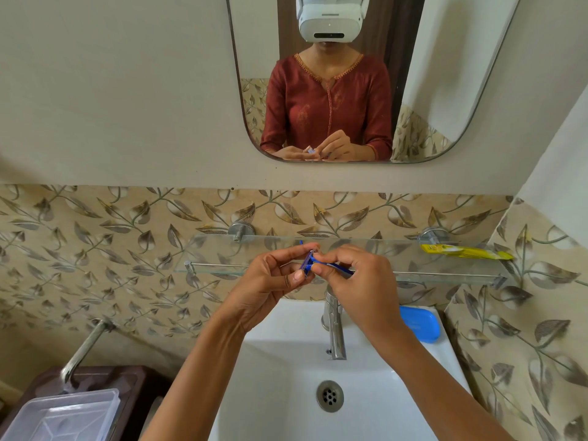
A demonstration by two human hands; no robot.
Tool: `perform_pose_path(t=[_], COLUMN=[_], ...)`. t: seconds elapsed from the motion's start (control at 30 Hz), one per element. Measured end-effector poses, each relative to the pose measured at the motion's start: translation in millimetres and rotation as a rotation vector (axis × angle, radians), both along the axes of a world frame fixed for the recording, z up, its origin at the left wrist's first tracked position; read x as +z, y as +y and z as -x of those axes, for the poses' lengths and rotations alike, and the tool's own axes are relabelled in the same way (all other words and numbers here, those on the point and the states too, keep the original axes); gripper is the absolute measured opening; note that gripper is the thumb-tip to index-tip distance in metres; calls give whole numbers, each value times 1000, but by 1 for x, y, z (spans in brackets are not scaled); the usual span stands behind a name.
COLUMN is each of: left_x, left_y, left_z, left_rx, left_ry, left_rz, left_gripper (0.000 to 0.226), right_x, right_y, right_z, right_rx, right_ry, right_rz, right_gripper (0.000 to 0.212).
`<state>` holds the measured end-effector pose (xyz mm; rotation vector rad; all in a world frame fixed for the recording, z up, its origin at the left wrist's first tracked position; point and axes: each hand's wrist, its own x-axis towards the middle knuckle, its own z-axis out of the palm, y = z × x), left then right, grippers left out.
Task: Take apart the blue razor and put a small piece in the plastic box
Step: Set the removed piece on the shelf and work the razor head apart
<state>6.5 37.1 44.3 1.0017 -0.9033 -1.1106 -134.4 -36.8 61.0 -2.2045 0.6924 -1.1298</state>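
Hands are meeting above the sink (pixel 280 329), and we are gripping the blue razor (pixel 313 265) between them: our left hand (pixel 270 281) is pinching the head, our right hand (pixel 359 281) is closed on the thin handle. We are judging the head not yet free. We are wanting a firm pinch away from the blade edge, a slow twist, and work kept over the basin. The plastic box (pixel 63 415) is sitting well apart, lower left.

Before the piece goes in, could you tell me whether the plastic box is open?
Open: the plastic box shows no lid, and its clear inside is visible from above.
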Motion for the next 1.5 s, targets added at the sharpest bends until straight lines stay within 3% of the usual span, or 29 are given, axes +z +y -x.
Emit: perform_pose_path(t=[0.27, 0.4, 0.67, 0.77, 0.87, 1.13, 1.27, 1.5], left_x=[-4, -5, -4, -5, -5, -4, -5, -4], left_y=[0, -1, 0, -1, -3, -4, -4, -7], left_z=[0, 0, -2, -2, -2, -2, -3, 1], left_rx=[19, 23, 41, 52, 56, 35, 32, 40], left_ry=[-20, -41, -97, -128, -169, -194, -145, -169], left_rz=[-7, -7, -4, -20, -38, -44, -47, -70], left_gripper=[39, 39, 38, 37, 37, 37, 37, 35], right_x=[-7, -10, -14, -17, -21, -23, -18, -11], right_y=[-1, -4, 0, 0, 0, 2, 1, -5], right_z=[-1, -1, -5, -7, -6, -2, -1, 4], right_rx=[-16, -11, 52, 59, 20, -99, -62, 48], right_ry=[24, 31, -134, -150, -105, 22, 88, 146], right_rz=[287, 334, -243, -329, -241, 293, 260, 59], right_gripper=[7, 12, 10, 9, 7, 9, 20, 8])
